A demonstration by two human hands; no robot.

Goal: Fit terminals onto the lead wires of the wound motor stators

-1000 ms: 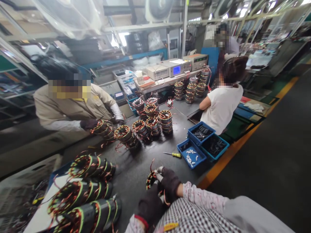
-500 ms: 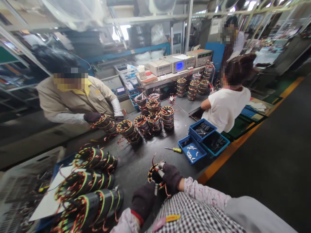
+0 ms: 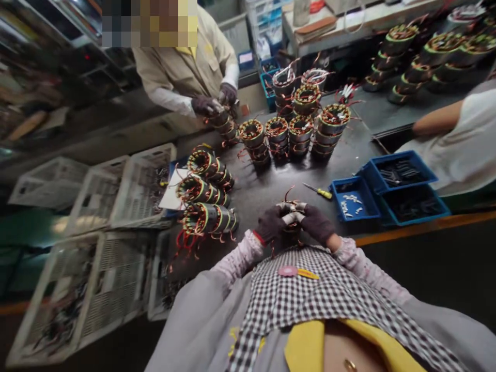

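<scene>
A motor stator (image 3: 291, 237) with copper windings stands at the table's edge, right in front of my apron, one loose wire rising from its top. My left hand (image 3: 273, 222), in a dark glove with pale fingertips, is closed at the stator's upper rim. From the other side my right hand (image 3: 315, 223), gloved the same way, bends its fingers over the same rim. The fingertips of both hands meet there and hide most of the top; any wire between them is too small to make out. Just beyond lies a yellow-handled screwdriver (image 3: 318, 190).
Blue bins (image 3: 354, 199) with small white and dark parts sit at the right. Stacked stators (image 3: 211, 219) lie on the left; more stators (image 3: 300, 137) stand farther back. White crates (image 3: 98, 289) are at the left. A co-worker's gloved hands (image 3: 217, 103) hold another stack across the table.
The view has tilted down and turned. My left hand has come up from beside the stator to its top rim, meeting my right hand. The co-worker's hands have come together on their stack.
</scene>
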